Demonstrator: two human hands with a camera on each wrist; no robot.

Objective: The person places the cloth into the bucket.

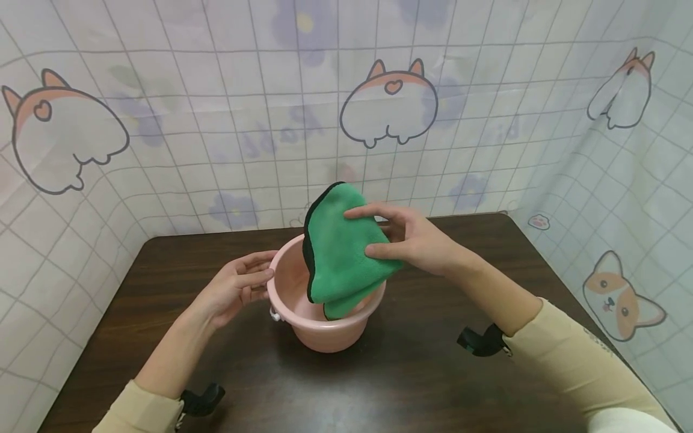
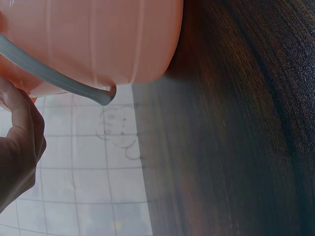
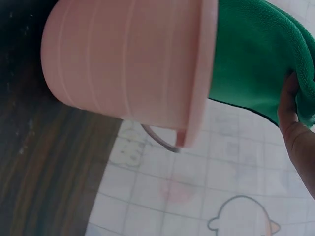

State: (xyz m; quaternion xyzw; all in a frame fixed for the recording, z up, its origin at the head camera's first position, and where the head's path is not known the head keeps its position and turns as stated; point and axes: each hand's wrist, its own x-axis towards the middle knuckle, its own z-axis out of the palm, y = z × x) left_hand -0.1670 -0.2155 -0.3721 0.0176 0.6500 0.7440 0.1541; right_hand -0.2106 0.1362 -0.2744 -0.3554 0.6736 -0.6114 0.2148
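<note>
A pink plastic bucket point(image 1: 327, 340) stands upright on the dark table, its grey handle point(image 2: 59, 78) hanging down the side. My left hand point(image 1: 238, 287) grips the bucket's rim at the left, thumb at the top edge and fingers round the outside. A green towel point(image 1: 346, 246) with black edging, folded over, is pinched between the thumb and fingers of my right hand point(image 1: 414, 240). Its lower corner hangs inside the bucket's mouth, while the upper part rises above the rim. In the right wrist view the towel point(image 3: 251, 59) sticks out past the rim.
The dark wood-grain table point(image 1: 411, 373) spreads around the bucket. Behind it and at both sides hangs a white gridded sheet point(image 1: 243, 150) printed with cartoon dogs and flowers. Black straps with small devices point(image 1: 482, 341) sit at both wrists.
</note>
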